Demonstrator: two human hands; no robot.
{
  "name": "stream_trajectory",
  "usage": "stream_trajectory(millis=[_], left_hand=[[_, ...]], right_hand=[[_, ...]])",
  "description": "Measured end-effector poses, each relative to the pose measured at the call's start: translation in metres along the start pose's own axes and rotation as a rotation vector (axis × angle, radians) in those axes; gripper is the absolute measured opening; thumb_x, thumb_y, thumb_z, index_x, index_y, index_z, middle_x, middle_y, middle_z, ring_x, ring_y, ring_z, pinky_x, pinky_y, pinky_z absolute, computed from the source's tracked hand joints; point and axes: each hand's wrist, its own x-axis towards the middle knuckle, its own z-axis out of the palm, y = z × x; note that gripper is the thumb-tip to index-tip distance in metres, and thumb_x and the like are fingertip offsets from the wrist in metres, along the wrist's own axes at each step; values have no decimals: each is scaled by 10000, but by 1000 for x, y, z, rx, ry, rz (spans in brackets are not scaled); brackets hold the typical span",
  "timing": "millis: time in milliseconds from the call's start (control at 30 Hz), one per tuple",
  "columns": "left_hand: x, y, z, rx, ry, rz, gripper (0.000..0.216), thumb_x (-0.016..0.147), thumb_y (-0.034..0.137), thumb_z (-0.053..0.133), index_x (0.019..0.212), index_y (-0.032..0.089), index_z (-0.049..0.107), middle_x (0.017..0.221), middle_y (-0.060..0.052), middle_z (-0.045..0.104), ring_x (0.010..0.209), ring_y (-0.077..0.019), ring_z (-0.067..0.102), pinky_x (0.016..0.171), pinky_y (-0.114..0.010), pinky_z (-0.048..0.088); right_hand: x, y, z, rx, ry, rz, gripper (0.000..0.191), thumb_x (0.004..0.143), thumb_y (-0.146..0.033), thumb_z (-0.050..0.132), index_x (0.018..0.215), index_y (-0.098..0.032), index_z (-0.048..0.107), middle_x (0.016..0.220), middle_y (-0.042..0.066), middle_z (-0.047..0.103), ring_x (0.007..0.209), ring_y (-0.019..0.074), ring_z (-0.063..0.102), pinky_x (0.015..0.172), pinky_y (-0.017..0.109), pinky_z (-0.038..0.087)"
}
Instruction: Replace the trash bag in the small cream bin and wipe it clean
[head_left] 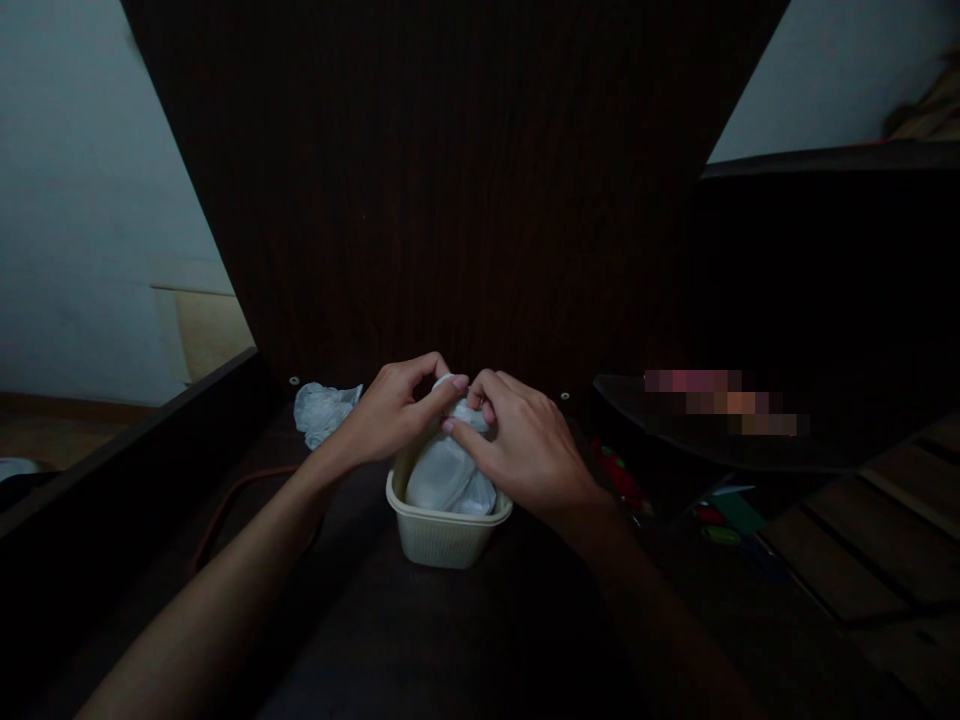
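A cream ribbed plastic tub [448,540] stands on the dark surface in front of me. In it lies a crumpled, translucent white plastic bag [442,472], rising above the far rim. My left hand [394,405] pinches the bag's upper part between thumb and fingers. From the other side, my right hand [525,430] closes on the same bag, thumb low and fingertips curled near the left thumb. Whether something is inside the bag cannot be made out.
Another crumpled white plastic bag [326,412] lies behind my left wrist. A brown strap [240,495] curves under my left forearm. Behind the tub rises a dark wooden panel [450,200]. A dark bin-like object [750,440] and small coloured items [724,515] are at right.
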Motion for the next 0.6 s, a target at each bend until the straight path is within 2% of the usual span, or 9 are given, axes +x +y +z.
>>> stream_trajectory(millis=[200,333,467,533,600], left_hand=[[-1,-3,-3,17,-57,88,298,977,399,561,805,169,639,758,-2,635,720,-153,577,671,-270,425],[1,-16,-6,132,17,173,256,959,375,580,825,167,644,772,-10,623,733,-164,567,686,-284,417],[4,-29,-11,124,85,128,268,954,392,570,818,169,626,763,-9,612,721,-166,560,676,-286,421],[5,-30,-12,60,75,73,286,954,415,568,818,169,623,762,-8,615,711,-163,558,647,-275,421],[4,-25,-12,-19,54,37,294,944,431,585,814,169,622,757,-4,616,702,-156,551,625,-262,421]], right_hand=[[2,10,-1,85,-121,-63,253,890,-214,701,737,-193,500,756,-26,531,684,130,483,646,289,310],[4,12,-9,175,-212,-158,280,869,-159,709,701,-185,487,705,-42,500,658,112,462,622,271,300],[5,17,-24,337,-363,-336,236,891,-168,699,728,-181,528,725,-44,498,669,103,465,628,248,335],[4,19,-29,309,-342,-306,222,890,-196,706,734,-180,549,750,-36,512,679,106,476,623,249,341],[3,19,-30,212,-246,-227,204,879,-246,726,765,-182,569,781,-26,531,691,115,484,617,258,335]])
